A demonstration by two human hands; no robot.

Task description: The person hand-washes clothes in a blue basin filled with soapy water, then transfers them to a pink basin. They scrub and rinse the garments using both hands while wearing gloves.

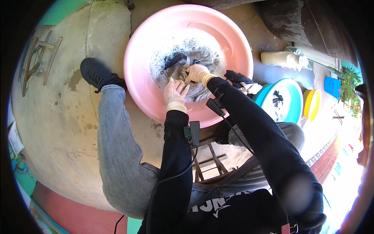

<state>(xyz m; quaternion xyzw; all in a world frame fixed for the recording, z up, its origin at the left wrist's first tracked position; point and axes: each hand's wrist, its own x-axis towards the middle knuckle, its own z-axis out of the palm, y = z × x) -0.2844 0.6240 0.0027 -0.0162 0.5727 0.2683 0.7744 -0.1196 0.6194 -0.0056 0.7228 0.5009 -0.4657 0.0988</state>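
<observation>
A large pink plastic basin point(140, 84) holds soapy water with dark and light cloth point(176, 60) in it. Over the middle of the basin my right hand point(198, 73), in a pale rubber glove, is closed on a light, wet piece of cloth point(184, 71). My left hand point(175, 91), gloved as well, is at the near side of the suds, its fingers spread apart beside the wet cloth; no hold on anything shows. Dark and white garments point(242, 82) hang over the basin's right rim, near my right forearm. Foam hides part of the cloth.
At the right stand a turquoise basin point(297, 102) with dark cloth in suds, a yellow basin point(311, 105) and a blue container point(332, 87). A whitish plastic container point(282, 60) lies beyond the pink basin. A wooden folding frame point(39, 58) is on the concrete floor at left.
</observation>
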